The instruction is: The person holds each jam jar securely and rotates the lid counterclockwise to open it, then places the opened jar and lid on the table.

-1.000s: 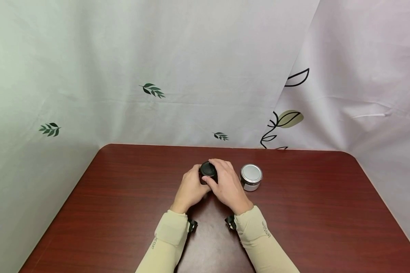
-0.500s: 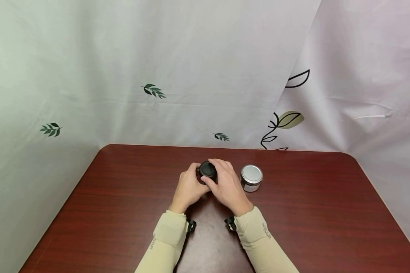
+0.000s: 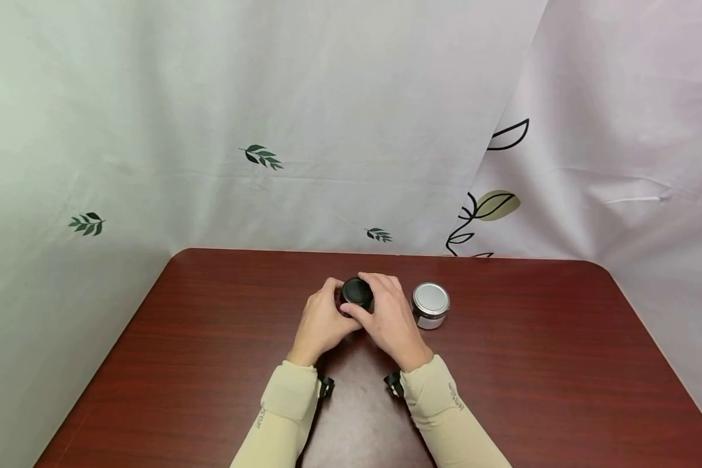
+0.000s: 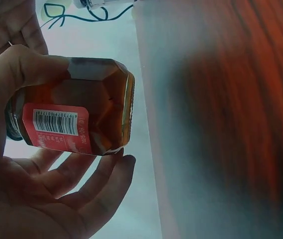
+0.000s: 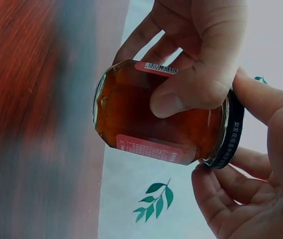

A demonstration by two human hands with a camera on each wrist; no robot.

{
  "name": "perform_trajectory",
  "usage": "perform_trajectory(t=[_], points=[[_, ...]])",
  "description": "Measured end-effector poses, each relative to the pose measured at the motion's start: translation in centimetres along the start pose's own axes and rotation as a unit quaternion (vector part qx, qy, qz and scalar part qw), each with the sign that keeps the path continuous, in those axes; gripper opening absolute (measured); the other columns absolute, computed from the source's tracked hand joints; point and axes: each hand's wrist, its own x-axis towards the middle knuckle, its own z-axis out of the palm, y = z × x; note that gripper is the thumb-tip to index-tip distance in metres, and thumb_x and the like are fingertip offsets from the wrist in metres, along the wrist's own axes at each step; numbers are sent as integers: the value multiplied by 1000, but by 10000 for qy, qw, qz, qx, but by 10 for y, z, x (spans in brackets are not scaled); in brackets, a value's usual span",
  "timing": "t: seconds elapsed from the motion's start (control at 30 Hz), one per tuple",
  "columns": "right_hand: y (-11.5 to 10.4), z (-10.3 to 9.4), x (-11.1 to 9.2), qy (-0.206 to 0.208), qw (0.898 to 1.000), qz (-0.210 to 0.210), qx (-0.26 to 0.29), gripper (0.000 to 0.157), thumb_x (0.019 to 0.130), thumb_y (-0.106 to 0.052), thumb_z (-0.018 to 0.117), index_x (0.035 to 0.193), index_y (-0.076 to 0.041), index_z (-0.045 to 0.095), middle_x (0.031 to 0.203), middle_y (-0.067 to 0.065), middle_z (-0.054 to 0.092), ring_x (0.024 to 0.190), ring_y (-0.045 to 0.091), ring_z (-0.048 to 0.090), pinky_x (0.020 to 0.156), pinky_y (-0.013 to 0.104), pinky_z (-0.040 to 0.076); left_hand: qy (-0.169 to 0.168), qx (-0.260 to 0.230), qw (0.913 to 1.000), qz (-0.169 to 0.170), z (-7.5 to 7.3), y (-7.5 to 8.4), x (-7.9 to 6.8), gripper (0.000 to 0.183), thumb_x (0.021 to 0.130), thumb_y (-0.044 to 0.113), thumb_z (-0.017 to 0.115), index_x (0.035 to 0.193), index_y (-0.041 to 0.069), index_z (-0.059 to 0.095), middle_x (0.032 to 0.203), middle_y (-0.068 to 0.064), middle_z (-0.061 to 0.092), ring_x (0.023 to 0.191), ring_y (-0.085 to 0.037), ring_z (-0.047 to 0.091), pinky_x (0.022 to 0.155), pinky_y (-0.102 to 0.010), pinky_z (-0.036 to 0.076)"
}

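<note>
A faceted glass jar [image 4: 99,102] with amber contents, red labels and a barcode is held between both hands. My left hand [image 3: 320,323] grips the jar body, its thumb across the glass and its fingers along the opposite side. My right hand [image 3: 393,320] holds the black lid [image 3: 357,292] by its rim, thumb on the near side and fingers on the far side. In the right wrist view the lid [image 5: 229,130] sits on the jar mouth, its rim bearing pale lettering. The jar's base faces the table in both wrist views.
A second, wider jar with a silver lid [image 3: 431,298] stands just right of my right hand. The reddish-brown wooden table [image 3: 538,364] ends at a back edge below a white curtain [image 3: 327,97] with leaf prints. Wrist camera mounts sit on both sleeves.
My left hand and sleeve have shifted slightly left, its knuckles swinging outward around the jar. The right hand still grips the lid in nearly the same place. The silver-lidded jar stays put.
</note>
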Motion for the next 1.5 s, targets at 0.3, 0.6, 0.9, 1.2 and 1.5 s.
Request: perform_trajectory(t=[0.3, 0.6, 0.9, 1.2, 1.5], points=[[-5, 2, 1, 88, 9999, 136, -57, 62, 84, -37, 81, 130, 1, 64, 125, 14, 67, 115, 30, 56, 99, 42, 46, 21, -8, 10000, 53, -2, -1, 0, 57, 71, 31, 89, 112, 9, 58, 95, -5, 67, 86, -21, 65, 78, -38, 54], [-6, 5, 3, 206, 9997, 132, -69, 60, 83, -35, 82, 127, 2, 66, 123, 14, 68, 113, 30, 59, 97, 42, 48, 82, 16, 9998, 182, -5, -3, 0, 56, 71, 30, 89, 111, 8, 57, 95, -5, 67, 86, -20, 65, 78, -37, 54], [-6, 5, 3, 257, 9995, -112, -111, 56, 83, -29, 83, 125, 4, 67, 120, 16, 69, 112, 33, 59, 96, 43, 48, 69, 52, 9997, 236, -7, -4, 1, 54, 71, 28, 89, 110, 8, 57, 92, -3, 64, 80, -17, 61, 74, -35, 53], [-5, 6, 3, 256, 9994, -212, -134, 54, 84, -29, 82, 124, 5, 67, 119, 15, 70, 112, 33, 60, 96, 42, 49, -3, 39, 9998, 199, -9, -4, 1, 56, 70, 30, 89, 111, 8, 58, 95, -3, 65, 81, -17, 60, 74, -34, 52], [-7, 6, 2, 316, 9989, -302, -183, 52, 85, -28, 82, 123, 5, 68, 118, 14, 70, 111, 32, 61, 95, 42, 49, -78, 75, 9996, 260, -11, -4, 1, 62, 71, 32, 89, 120, 6, 60, 102, -4, 65, 88, -18, 63, 79, -35, 54]])
